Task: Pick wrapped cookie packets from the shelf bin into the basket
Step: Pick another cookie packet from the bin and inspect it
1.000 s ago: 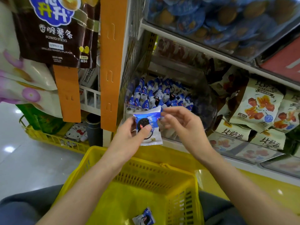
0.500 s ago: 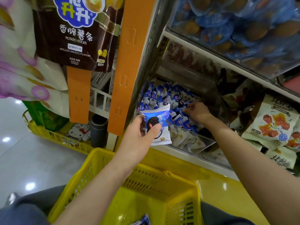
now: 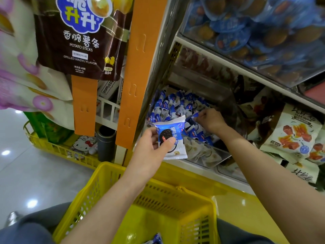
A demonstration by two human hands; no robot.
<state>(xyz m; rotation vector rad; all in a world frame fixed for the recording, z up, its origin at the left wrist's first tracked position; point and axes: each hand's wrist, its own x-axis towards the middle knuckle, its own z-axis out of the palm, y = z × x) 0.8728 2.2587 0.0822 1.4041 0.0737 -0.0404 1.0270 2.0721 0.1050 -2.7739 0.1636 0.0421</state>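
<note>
**Grabbing one more cookie packet**

I am standing at the shelf (image 3: 211, 51), and the yellow basket (image 3: 98, 184) is sitting low in front of me, under my arms. The clear bin (image 3: 207, 152) is resting on the shelf above the basket, and a pile of cookie packets (image 3: 175, 104) is lying inside it.

My left hand (image 3: 151, 148) is holding a white and blue packet (image 3: 173, 138) up in front of the bin, with my thumb on its face and my fingers behind it. My right hand (image 3: 211, 120) is reaching into the bin. Its fingers are curling round the corner of a blue packet (image 3: 194, 115) on top of the pile. It looks like a pinch, though the fingertips are partly hidden. One loose packet (image 3: 156, 239) is already lying in the bottom of the basket.

I think I am doing the picking step: one packet in hand, one more being taken. Next I am going to need to lift my right hand over the bin's front wall without dragging other packets out. Then both hands are going to have to come down over the basket and let go.
</note>
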